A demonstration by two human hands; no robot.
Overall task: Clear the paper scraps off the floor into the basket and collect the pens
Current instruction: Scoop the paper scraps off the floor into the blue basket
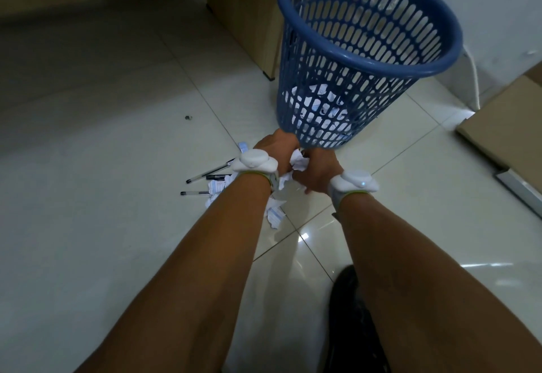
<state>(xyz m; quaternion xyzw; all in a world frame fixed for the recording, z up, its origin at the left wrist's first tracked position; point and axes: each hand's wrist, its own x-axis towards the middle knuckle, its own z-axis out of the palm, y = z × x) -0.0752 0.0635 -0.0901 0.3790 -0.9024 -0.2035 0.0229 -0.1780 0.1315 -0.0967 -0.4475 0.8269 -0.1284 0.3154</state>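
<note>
One paper wad (pixel 299 163), clutched by fingers (pixel 307 154) of left hand (pixel 272 146), right hand (pixel 318 173)

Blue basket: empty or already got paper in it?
Not empty: crumpled paper shows through the mesh at the bottom of the blue basket.

Left hand (pixel 272 146) fingers hidden behind basket (pixel 366 58); pens (pixel 209 171) partly under left wristband (pixel 254 163); dark speck (pixel 188 117) unidentifiable.

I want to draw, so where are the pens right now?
In the head view, the pens lie on the floor tiles just left of the left hand, beside the paper scraps, nearer and left of the blue basket.
</note>
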